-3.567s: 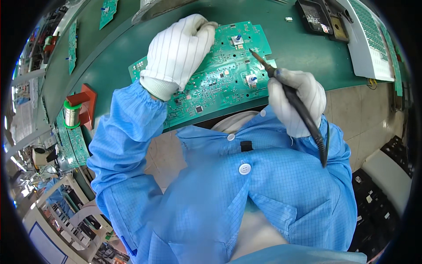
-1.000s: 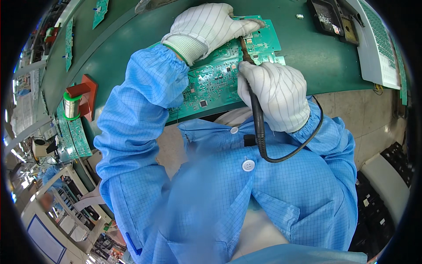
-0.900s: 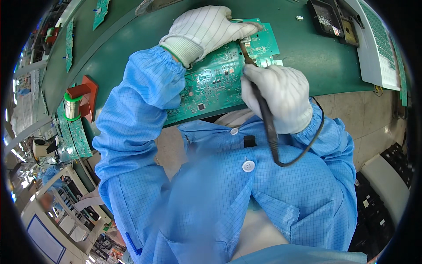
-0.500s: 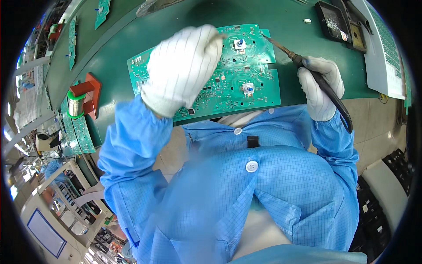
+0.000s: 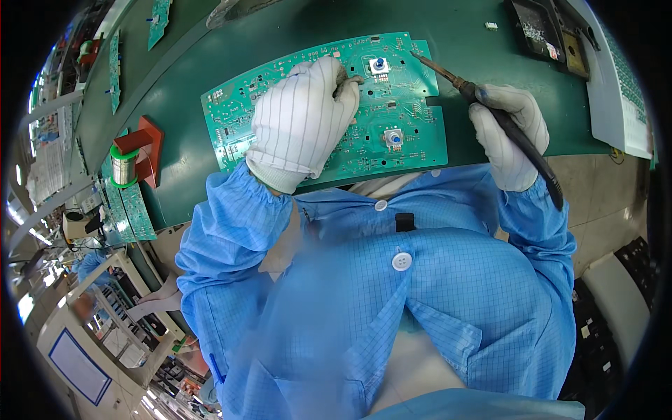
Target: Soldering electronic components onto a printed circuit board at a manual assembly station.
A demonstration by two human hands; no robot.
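A green circuit board (image 5: 420,154) lies on the bench in front of me, with two white square parts that have blue centres, an upper one (image 5: 379,66) and a lower one (image 5: 393,138). My left hand (image 5: 302,119), in a white striped glove, is over the left-middle of the board. Its fingers are curled together in a pinch, and whatever may be between them is too small to make out. My right hand (image 5: 509,133), gloved too, is closed round the black handle of a soldering iron (image 5: 516,136). The iron's tip points at the board's upper right edge.
A solder wire spool (image 5: 124,168) sits on a red stand (image 5: 148,154) at the left. More green boards (image 5: 129,210) lie beyond it. At the upper right are a black tray (image 5: 535,31), a small pale part (image 5: 491,26) and a white box (image 5: 616,105).
My left hand has come down and slightly right over the board, uncovering more of its upper left. The soldering iron stays close to its earlier place, its tip a little further left.
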